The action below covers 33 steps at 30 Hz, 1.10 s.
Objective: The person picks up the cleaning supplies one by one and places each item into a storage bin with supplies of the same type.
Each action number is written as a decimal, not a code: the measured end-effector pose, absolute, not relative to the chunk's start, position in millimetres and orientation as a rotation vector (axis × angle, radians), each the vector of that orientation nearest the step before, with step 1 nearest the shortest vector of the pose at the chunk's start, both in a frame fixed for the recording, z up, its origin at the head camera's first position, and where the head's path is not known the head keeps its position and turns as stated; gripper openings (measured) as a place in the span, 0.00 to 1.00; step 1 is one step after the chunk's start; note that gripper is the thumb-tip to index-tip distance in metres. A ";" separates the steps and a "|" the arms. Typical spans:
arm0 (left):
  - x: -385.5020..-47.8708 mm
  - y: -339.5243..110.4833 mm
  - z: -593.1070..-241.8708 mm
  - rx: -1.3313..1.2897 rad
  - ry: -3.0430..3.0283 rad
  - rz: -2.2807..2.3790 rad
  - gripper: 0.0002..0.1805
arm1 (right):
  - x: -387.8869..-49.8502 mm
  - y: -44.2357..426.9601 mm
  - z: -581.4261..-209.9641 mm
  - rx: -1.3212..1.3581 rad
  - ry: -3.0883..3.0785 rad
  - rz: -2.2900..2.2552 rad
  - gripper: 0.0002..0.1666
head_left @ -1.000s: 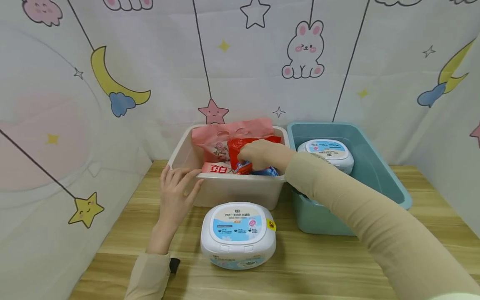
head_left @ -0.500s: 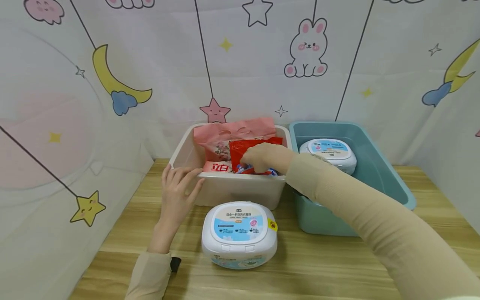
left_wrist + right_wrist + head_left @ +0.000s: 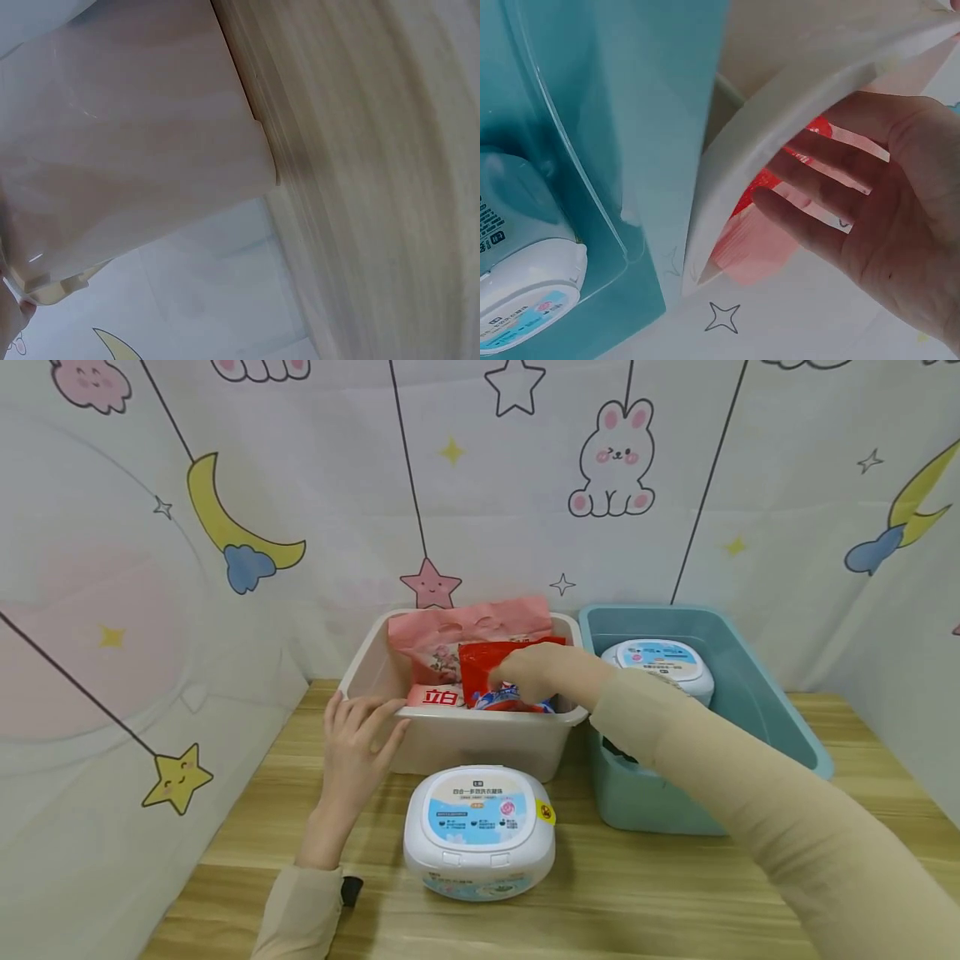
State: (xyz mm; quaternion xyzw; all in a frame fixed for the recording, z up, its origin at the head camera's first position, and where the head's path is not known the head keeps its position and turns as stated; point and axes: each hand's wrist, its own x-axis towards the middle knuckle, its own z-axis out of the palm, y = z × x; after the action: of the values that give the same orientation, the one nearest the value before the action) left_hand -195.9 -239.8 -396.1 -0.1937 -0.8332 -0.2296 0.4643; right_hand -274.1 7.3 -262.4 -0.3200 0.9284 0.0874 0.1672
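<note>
My left hand (image 3: 352, 756) holds the front left rim of a cream plastic bin (image 3: 480, 739), fingers over the edge and thumb outside. In the left wrist view the bin's wall (image 3: 135, 150) fills much of the picture. Over the bin's right part is my right hand (image 3: 528, 670); its fingers reach down inside, loosely straight, in the right wrist view. Beneath it lie a red bag (image 3: 474, 668) and a blue-and-red packet (image 3: 498, 697). A pink floral bag (image 3: 468, 618) stands behind them, and a pink pack (image 3: 437, 696) lies at the front left.
A white lidded tub (image 3: 478, 835) stands on the wooden table (image 3: 637, 893) before the bin. To the right, touching or close to the bin, is a teal bin (image 3: 757, 710) with a similar white tub (image 3: 660, 662) inside. A printed curtain (image 3: 510, 485) hangs behind.
My right hand has shifted a little to the right, uncovering more of the blue-and-red packet. My left hand stays on the bin's rim.
</note>
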 end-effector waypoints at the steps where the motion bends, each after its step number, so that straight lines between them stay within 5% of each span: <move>1: -196.0 -239.9 -395.8 -0.477 -2.052 -0.557 0.14 | -273.5 8.4 -261.1 -0.908 2.644 0.247 0.34; 33: -196.5 -236.8 -393.9 -0.486 -2.006 -0.587 0.17 | -235.5 42.1 -237.2 -1.006 2.759 0.104 0.31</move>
State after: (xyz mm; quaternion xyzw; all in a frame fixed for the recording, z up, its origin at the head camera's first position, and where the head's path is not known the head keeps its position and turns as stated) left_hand -196.5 -236.8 -393.9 -0.1989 -0.8213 -0.2404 0.4776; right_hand -235.5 42.1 -237.2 -0.3406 0.9341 0.0351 0.1012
